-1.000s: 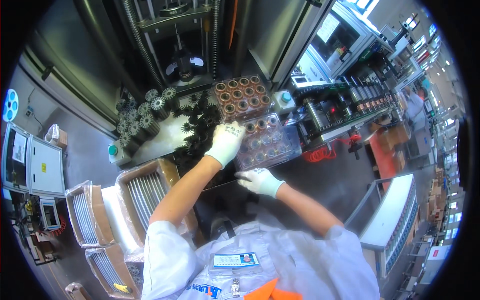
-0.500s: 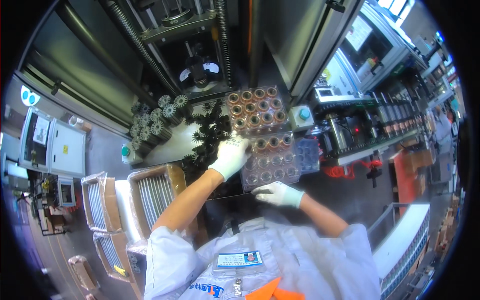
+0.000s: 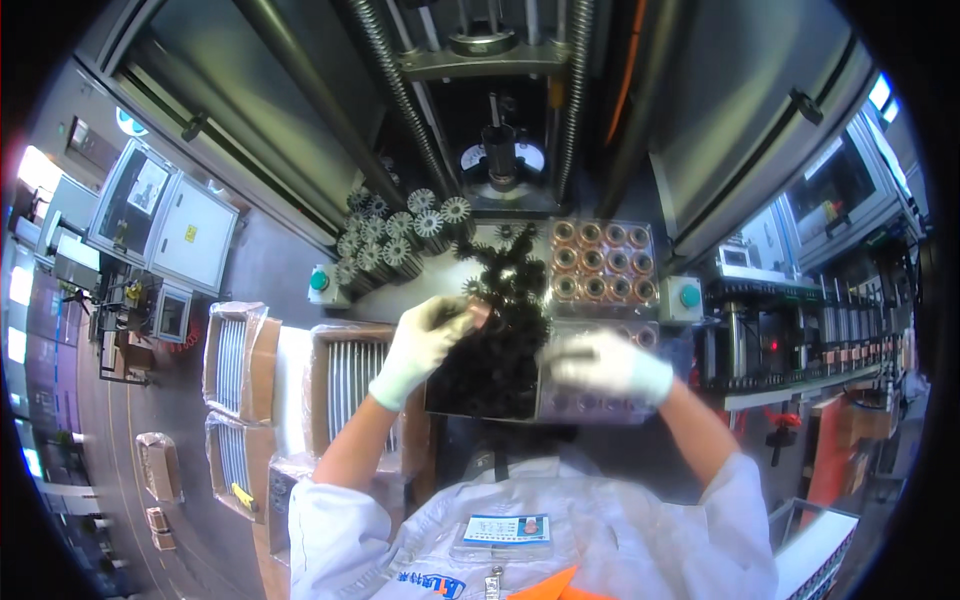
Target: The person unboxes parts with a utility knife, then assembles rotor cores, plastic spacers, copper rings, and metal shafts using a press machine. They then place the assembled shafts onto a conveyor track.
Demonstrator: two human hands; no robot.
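Note:
My gloved left hand (image 3: 428, 340) is closed on a small copper-coloured ring-shaped part (image 3: 480, 313), pinched at the fingertips above a heap of black toothed pieces (image 3: 495, 350). My gloved right hand (image 3: 612, 364) is over the near clear plastic tray (image 3: 595, 408); motion smears its fingers, so I cannot tell whether they hold anything. That hand hides much of the near tray. Just beyond it, the far clear tray (image 3: 577, 303) carries rows of copper-coloured rings (image 3: 592, 261).
Slotted metal cores (image 3: 398, 225) stand grouped at the back left. Ahead rises a press with a dark central post (image 3: 500, 155). Green-button boxes flank the work surface, one left (image 3: 322, 285), one right (image 3: 684, 298). Cartons of metal rods (image 3: 355, 375) are at my left.
My left hand has moved off the trays to the black heap, now with a copper-coloured part in it. My right hand has risen over the near tray. The whole view has swung left.

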